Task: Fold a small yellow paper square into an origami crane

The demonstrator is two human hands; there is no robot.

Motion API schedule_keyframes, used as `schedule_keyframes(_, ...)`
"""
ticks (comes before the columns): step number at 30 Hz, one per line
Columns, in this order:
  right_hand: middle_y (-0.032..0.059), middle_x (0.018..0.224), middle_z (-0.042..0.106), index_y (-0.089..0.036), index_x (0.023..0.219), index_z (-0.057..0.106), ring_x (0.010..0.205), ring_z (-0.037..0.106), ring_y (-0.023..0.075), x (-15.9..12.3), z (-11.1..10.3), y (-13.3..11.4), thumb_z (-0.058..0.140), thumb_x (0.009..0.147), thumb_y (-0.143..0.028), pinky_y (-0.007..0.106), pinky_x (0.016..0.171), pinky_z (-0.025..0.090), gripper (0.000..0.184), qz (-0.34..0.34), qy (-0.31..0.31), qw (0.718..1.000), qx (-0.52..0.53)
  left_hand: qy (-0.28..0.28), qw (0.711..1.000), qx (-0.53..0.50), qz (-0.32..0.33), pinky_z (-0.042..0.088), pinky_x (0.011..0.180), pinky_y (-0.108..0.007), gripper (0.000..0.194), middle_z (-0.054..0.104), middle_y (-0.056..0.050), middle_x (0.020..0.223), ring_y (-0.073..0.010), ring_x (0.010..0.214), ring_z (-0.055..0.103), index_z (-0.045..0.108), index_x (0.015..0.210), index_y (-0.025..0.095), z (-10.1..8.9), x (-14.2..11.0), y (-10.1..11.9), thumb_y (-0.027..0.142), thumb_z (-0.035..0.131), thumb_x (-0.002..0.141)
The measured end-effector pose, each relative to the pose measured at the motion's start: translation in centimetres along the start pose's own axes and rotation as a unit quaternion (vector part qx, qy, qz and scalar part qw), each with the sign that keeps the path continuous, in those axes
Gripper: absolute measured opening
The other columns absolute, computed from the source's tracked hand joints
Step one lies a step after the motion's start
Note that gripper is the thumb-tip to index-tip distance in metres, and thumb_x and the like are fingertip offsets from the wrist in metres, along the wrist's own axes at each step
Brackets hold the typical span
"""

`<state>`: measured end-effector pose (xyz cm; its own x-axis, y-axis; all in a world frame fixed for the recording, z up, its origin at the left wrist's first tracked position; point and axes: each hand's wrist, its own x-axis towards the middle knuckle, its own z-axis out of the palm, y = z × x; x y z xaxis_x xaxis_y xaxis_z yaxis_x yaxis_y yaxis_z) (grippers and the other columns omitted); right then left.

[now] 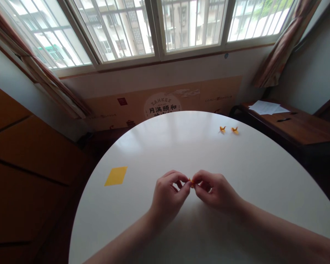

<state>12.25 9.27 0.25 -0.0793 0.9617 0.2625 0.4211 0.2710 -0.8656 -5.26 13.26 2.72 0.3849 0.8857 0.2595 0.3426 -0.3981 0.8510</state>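
Observation:
Over the middle of a round white table point(236, 176), my left hand point(169, 196) and my right hand point(216, 190) meet fingertip to fingertip. Both pinch a tiny folded orange paper piece point(191, 181), most of it hidden by the fingers. A flat yellow square of paper point(116, 176) lies on the table to the left of my left hand. Two small folded orange paper figures point(222, 129) point(234, 129) stand side by side at the far right of the table.
A dark wooden desk point(305, 128) at the right holds white sheets point(266, 107) and a black pen point(283, 119). Wooden furniture point(24, 176) stands close on the left. Beyond the table is a wall with a printed cardboard panel point(162, 104) below barred windows.

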Motion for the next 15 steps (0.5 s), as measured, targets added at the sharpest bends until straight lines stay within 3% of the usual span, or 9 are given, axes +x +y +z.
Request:
schedule_keyframes(3, 0.0006, 0.072, 0.070, -0.022, 0.085, 0.065, 0.061, 0.063, 0.0146, 0.02, -0.05, -0.14, 0.061, 0.087, -0.024, 0.023, 0.055, 0.048, 0.006, 0.005, -0.006, 1.000, 0.010, -0.006, 0.999, -0.019, -0.032, 0.049, 0.053, -0.022, 0.009, 0.068, -0.005, 0.075, -0.0147, 0.064, 0.061, 0.069, 0.072, 0.017, 0.04, -0.03, 0.11, 0.022, 0.066, 0.079)
schedule_keyframes(8, 0.0029, 0.075, 0.072, -0.021, 0.090, 0.072, 0.066, 0.065, 0.0167, 0.31, -0.37, -0.30, 0.061, 0.091, -0.031, 0.025, 0.057, 0.049, 0.015, 0.024, -0.032, 0.998, 0.046, -0.052, 0.980, -0.141, -0.130, 0.047, 0.047, -0.021, 0.020, 0.065, -0.004, 0.071, -0.0125, 0.058, 0.055, 0.067, 0.074, 0.015, 0.13, 0.29, -0.24, 0.035, 0.069, 0.078)
schedule_keyframes(15, 0.0036, 0.074, 0.070, -0.018, 0.087, 0.072, 0.067, 0.067, 0.0172, 0.34, -0.46, -0.26, 0.063, 0.089, -0.032, 0.023, 0.053, 0.051, 0.016, 0.096, -0.069, 0.985, 0.129, -0.101, 0.963, -0.205, -0.143, 0.048, 0.047, -0.020, 0.022, 0.064, -0.003, 0.070, -0.0125, 0.059, 0.056, 0.066, 0.074, 0.015, 0.20, 0.56, -0.86, 0.035, 0.071, 0.077)
